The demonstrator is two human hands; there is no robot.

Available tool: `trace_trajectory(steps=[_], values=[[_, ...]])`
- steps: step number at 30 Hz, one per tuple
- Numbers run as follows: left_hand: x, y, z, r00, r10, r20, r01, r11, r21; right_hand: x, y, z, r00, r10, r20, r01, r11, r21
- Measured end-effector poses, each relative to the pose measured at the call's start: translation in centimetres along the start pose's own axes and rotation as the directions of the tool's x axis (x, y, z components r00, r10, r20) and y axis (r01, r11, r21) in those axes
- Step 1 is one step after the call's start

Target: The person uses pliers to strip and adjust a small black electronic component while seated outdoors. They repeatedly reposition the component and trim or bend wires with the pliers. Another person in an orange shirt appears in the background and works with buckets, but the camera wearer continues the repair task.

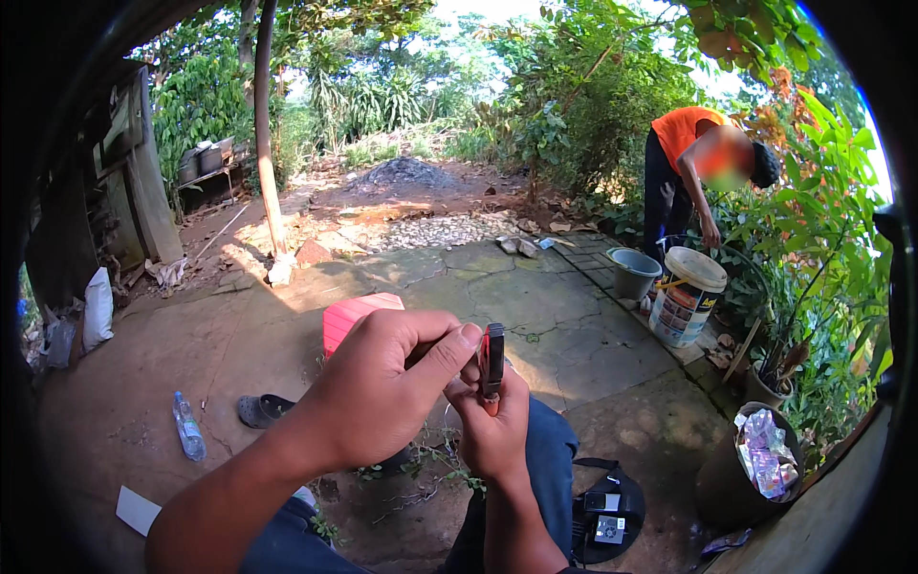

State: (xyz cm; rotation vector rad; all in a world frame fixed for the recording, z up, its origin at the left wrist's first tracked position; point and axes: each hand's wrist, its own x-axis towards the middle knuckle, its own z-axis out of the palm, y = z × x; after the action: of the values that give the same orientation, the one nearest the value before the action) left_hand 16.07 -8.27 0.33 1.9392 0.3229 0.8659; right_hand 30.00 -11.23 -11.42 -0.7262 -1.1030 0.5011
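Observation:
Both hands are raised close together above my knees. My right hand (492, 426) is wrapped round a pair of pliers (492, 359), with a dark metal head pointing up and an orange handle mostly hidden in the palm. Just left of the head, my left hand (397, 373) is closed in a pinch, thumb toward the pliers; whatever it holds is hidden by the fingers. Below the hands, thin leafy twigs (435, 464) lie between my legs. Partly hidden behind my left hand is a ribbed pink-red plastic object (349, 318).
A clear bottle (189, 429) and a dark clog (263, 410) lie at left. A black bag (612, 517) lies by my right leg. A bin of wrappers (755, 474) stands at right. Farther off, a person in orange (674, 158) bends over a large bucket (684, 301) beside a grey bucket (633, 275).

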Motion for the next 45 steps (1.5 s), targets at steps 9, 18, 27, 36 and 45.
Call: trace_trajectory(steps=[9, 18, 27, 36, 45], values=[[1.0, 0.8, -1.3, 0.998, 0.05, 0.045, -0.057, 0.982, 0.18, 1.0, 0.3, 0.1, 1.0, -0.026, 0.001, 0.026, 0.999, -0.03], [0.5, 0.5, -1.5, 0.999, 0.035, -0.042, -0.02, 0.954, 0.298, 0.9, 0.7, 0.5, 1.0, -0.023, -0.009, 0.022, 0.997, -0.074], [0.4, 1.0, -2.2, 0.998, -0.047, -0.042, 0.059, 0.943, 0.327, 0.9, 0.2, 0.6, 1.0, -0.017, -0.023, 0.011, 0.973, -0.232], [0.2, 0.8, -2.6, 0.996, -0.093, -0.018, 0.094, 0.946, 0.31, 0.8, 0.4, 0.8, 0.999, 0.048, -0.002, -0.046, 0.962, -0.268], [0.8, 0.5, -2.4, 0.992, -0.128, 0.016, 0.123, 0.975, 0.184, 1.1, 0.6, 0.5, 0.999, 0.028, -0.045, -0.042, 0.944, -0.327]])
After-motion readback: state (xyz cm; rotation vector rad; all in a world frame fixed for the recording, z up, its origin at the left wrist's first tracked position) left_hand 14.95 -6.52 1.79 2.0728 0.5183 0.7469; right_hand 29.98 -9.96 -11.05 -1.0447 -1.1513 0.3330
